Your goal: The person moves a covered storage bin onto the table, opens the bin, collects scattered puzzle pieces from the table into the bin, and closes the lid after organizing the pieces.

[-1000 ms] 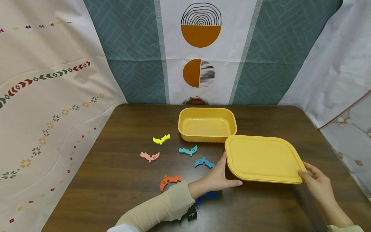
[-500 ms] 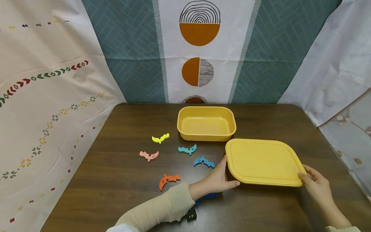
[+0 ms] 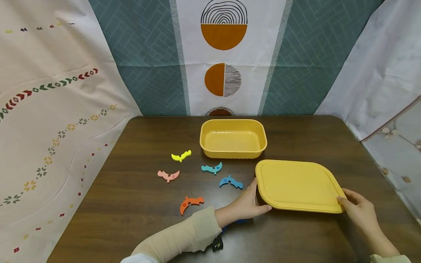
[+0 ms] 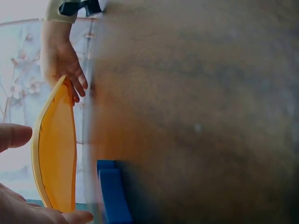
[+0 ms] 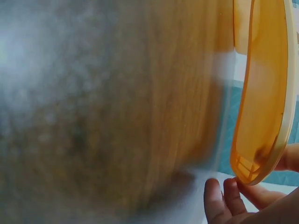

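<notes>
A yellow plastic lid (image 3: 299,186) is held level, a little above the table, in front of the yellow box (image 3: 232,139). My right hand (image 3: 360,210) pinches its near right corner, thumb on top and fingers below, as the right wrist view shows. At the other end, the fingers of my left hand (image 3: 246,202) touch the lid's left edge. The left thumb (image 4: 14,136) is stretched out, apart from the rim. A dark blue piece (image 4: 112,193) lies on the table beneath the left hand, mostly hidden in the head view.
Several small knife-shaped pieces lie left of the lid: yellow (image 3: 181,156), pink (image 3: 168,176), teal (image 3: 212,168), light blue (image 3: 231,182) and orange (image 3: 190,205). The box stands uncovered at the back of the brown table (image 3: 131,219). Cloth curtains (image 3: 148,54) hang behind.
The lid has come slightly nearer to me and lower, away from the box, with both hands following it. The small pieces stay where they were; the head view has shifted slightly.
</notes>
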Available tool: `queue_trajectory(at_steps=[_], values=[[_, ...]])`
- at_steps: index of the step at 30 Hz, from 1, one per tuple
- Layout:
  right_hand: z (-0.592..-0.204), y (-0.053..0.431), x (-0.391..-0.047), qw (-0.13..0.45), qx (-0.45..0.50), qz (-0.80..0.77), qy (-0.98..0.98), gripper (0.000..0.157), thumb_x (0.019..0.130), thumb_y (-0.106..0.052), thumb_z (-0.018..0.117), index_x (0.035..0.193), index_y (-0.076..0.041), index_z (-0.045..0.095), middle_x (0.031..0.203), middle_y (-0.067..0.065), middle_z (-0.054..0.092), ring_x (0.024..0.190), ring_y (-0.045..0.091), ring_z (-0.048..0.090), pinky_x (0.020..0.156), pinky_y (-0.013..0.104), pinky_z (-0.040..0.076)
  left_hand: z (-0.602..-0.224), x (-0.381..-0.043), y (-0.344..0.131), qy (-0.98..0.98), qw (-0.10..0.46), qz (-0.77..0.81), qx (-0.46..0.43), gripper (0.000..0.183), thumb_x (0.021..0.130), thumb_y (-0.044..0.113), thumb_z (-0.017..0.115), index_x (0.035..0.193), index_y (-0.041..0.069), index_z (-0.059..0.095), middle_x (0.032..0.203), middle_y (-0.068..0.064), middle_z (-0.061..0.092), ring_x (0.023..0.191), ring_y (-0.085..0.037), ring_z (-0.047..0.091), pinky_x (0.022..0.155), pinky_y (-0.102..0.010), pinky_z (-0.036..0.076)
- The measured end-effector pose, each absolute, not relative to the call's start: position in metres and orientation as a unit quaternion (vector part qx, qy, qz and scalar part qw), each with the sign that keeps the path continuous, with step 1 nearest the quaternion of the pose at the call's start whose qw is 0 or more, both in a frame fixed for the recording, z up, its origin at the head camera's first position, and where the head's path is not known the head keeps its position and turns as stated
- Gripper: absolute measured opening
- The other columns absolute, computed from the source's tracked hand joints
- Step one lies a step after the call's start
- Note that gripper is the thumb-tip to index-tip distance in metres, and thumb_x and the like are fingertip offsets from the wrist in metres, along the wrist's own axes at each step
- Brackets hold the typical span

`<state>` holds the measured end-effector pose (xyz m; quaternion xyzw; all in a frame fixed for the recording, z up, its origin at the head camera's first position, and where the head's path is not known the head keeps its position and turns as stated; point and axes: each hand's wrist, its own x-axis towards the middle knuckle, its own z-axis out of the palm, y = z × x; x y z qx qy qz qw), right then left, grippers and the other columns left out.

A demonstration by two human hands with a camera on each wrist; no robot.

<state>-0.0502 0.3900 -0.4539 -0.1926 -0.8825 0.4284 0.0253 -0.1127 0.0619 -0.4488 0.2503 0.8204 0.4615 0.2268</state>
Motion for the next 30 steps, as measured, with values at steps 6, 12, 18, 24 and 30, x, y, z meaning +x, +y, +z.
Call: queue_trajectory(at_steps=[6,12,18,24,30], values=[[-0.452,0.391,-0.053,0.016,-0.196,0.385,-0.902,0.052,0.095,-0.02,0.052,0.128,0.019,0.045,0.093,0.013,0.067,0.067,-0.015,0.043,0.057,0.015,0.045,-0.452,-0.113,0.064,0.82,0.229,0.46,0.253,0.099,0.084,0.031,0.071,0.151,-0.001,0.004,0.157,-0.019,0.01,0.144,-0.026,0.018,0.115,-0.037,0.024],[-0.452,0.391,-0.053,0.012,-0.194,0.375,-0.907,0.049,0.095,-0.016,0.052,0.126,0.021,0.045,0.082,0.003,0.064,0.063,-0.01,0.045,0.055,0.018,0.045,-0.455,-0.112,0.067,0.825,0.22,0.455,0.253,0.101,0.083,0.031,0.072,0.151,-0.001,0.005,0.157,-0.018,0.013,0.143,-0.025,0.02,0.114,-0.034,0.026],[-0.455,0.392,-0.053,0.007,-0.189,0.371,-0.909,0.049,0.095,-0.016,0.051,0.127,0.022,0.044,0.087,0.012,0.064,0.063,-0.008,0.046,0.055,0.02,0.046,-0.455,-0.109,0.069,0.84,0.222,0.431,0.245,0.1,0.083,0.031,0.072,0.15,-0.005,0.007,0.156,-0.022,0.014,0.144,-0.027,0.02,0.114,-0.034,0.025],[-0.456,0.395,-0.054,-0.006,-0.197,0.364,-0.91,0.051,0.095,-0.018,0.05,0.127,0.022,0.043,0.096,0.025,0.064,0.065,-0.012,0.043,0.056,0.018,0.045,-0.458,-0.106,0.074,0.855,0.225,0.404,0.234,0.099,0.083,0.033,0.073,0.149,-0.005,0.009,0.155,-0.023,0.017,0.144,-0.027,0.02,0.115,-0.037,0.024],[-0.458,0.394,-0.053,-0.005,-0.195,0.366,-0.91,0.051,0.095,-0.016,0.05,0.127,0.022,0.043,0.109,0.037,0.058,0.067,-0.016,0.039,0.058,0.016,0.045,-0.458,-0.103,0.08,0.882,0.203,0.362,0.224,0.099,0.083,0.037,0.072,0.148,-0.008,0.013,0.154,-0.024,0.02,0.143,-0.03,0.022,0.115,-0.045,0.022]])
